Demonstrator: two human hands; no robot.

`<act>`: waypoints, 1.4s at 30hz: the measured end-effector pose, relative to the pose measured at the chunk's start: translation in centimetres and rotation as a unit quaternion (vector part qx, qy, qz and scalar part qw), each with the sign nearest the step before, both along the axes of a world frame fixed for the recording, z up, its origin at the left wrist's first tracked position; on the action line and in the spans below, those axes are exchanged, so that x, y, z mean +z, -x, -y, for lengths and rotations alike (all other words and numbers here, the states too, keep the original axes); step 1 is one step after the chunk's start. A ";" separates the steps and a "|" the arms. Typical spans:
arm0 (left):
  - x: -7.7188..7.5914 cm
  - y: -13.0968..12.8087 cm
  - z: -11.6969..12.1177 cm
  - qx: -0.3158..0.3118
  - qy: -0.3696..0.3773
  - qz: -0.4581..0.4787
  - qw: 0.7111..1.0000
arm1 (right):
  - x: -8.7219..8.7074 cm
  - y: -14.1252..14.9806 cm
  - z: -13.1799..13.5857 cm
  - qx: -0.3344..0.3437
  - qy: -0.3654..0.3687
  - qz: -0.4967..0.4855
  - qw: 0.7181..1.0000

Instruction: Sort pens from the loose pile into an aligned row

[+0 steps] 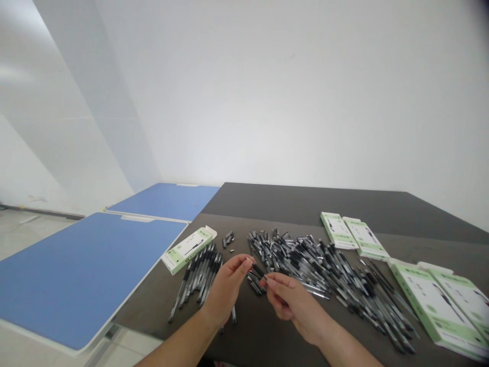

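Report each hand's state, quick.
Left hand: closed, pinching one end of a slim black pen part.
Right hand: closed, fingertips pinching its other end.

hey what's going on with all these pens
A person's left hand and right hand pinch a black pen piece over a dark table. A heap of black-and-clear plastic pens and parts lies ahead and right; a smaller bunch lies left. Green-and-white cardboard boxes lie on both sides.

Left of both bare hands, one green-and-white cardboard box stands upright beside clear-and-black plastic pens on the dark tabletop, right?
No: the head view shows that green-and-white box lying flat. It is left of the left hand and right hand, beside the pens on the dark tabletop.
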State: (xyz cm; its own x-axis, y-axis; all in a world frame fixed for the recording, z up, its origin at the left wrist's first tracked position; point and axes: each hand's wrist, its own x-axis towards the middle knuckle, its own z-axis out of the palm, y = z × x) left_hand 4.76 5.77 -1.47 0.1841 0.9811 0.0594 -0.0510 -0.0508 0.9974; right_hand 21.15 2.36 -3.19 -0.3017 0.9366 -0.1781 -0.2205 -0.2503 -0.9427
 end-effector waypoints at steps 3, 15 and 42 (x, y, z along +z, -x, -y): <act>-0.1 -0.3 0.0 0.029 0.005 -0.013 0.999 | -0.2 0.3 -0.3 -0.080 -0.079 0.102 0.988; -0.4 0.4 -4.0 -0.001 -0.065 -0.261 0.963 | -0.3 -0.1 -0.2 -0.046 0.020 -0.080 0.996; 0.7 4.4 -3.3 0.024 -0.130 -0.358 0.924 | 0.7 -0.3 -0.6 -0.077 -0.174 0.282 0.940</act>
